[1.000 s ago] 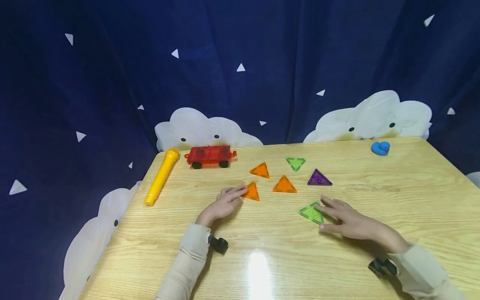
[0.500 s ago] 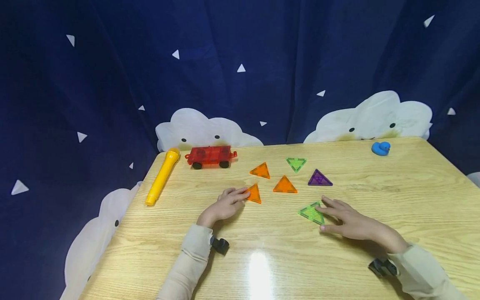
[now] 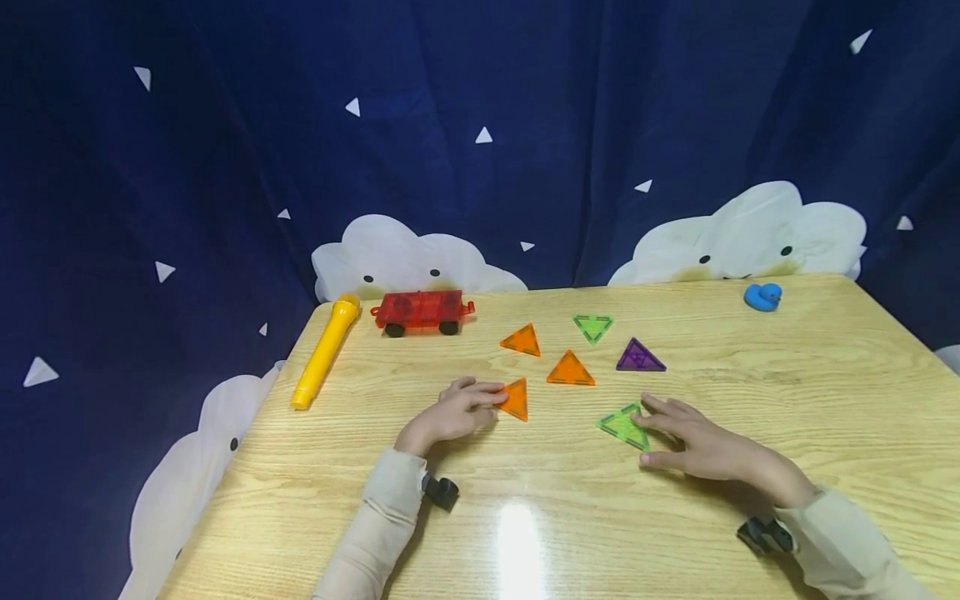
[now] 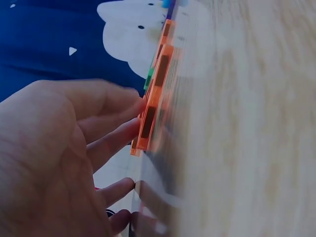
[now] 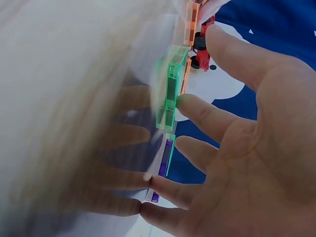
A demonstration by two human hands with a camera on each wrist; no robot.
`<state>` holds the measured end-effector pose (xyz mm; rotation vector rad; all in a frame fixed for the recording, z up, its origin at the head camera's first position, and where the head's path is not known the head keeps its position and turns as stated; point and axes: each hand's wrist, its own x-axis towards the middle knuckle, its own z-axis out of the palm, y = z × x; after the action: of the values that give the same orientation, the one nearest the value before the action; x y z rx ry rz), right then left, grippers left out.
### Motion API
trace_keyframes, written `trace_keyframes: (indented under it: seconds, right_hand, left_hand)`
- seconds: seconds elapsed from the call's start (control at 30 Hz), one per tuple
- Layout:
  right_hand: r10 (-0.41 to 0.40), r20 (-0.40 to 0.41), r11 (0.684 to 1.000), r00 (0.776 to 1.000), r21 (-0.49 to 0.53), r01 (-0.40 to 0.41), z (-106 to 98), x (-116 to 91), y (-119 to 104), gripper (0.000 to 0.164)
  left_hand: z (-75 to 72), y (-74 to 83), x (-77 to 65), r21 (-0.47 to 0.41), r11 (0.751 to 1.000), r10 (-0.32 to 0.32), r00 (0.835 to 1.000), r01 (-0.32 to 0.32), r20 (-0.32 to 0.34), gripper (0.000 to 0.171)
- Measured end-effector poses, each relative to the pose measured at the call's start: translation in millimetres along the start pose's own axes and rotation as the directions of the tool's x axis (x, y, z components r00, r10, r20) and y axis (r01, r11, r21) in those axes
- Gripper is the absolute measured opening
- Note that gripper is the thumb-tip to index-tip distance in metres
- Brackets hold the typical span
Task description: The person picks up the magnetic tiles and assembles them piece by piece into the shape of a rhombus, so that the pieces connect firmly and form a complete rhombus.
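My left hand (image 3: 452, 412) rests its fingertips on an orange triangular magnetic tile (image 3: 516, 400) lying flat on the table. In the left wrist view the fingers (image 4: 113, 101) press the tile (image 4: 154, 106) from above, and nothing is gripped. To the right, my right hand (image 3: 693, 437) has its fingers spread, index fingertip on a light green triangular tile (image 3: 624, 426). The right wrist view shows that finger (image 5: 207, 113) touching the green tile (image 5: 172, 91), with the thumb apart from it. Two more orange tiles, one (image 3: 571, 369) nearer the middle and one (image 3: 522, 340) farther back, lie flat.
A purple triangular tile (image 3: 640, 357) and a second green one (image 3: 593, 327) lie behind the hands. At the back left are a red wheeled toy car base (image 3: 420, 311) and a yellow toy microphone (image 3: 324, 354). A blue rubber duck (image 3: 762, 297) sits at the back right.
The left hand has slid its orange tile a little toward me and to the right, turning it slightly. My right hand and its green tile have hardly moved.
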<state>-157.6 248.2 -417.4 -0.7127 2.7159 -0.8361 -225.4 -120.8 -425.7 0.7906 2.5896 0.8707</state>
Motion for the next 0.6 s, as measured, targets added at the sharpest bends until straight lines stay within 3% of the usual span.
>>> trace_keyframes:
  seconds: [0.3, 0.43, 0.6]
  right_hand:
    - [-0.026, -0.002, 1.000, 1.000, 0.005, 0.026, -1, -2, -2, 0.064]
    - [-0.032, -0.016, 0.999, 0.999, 0.023, 0.033, -1, 0, -2, 0.067]
    - [-0.061, -0.065, 0.998, 0.996, 0.022, 0.062, -1, 10, 2, 0.083]
  left_hand:
    - [-0.4, 0.5, 1.1, -0.007, 0.999, 0.049, 0.999, -0.049, 0.007, 0.039]
    - [0.5, -0.2, 2.4, -0.038, 0.999, 0.022, 0.999, -0.023, -0.031, 0.041]
    - [4.6, -0.4, 5.6, -0.046, 0.999, -0.008, 0.997, 0.005, -0.071, 0.057]
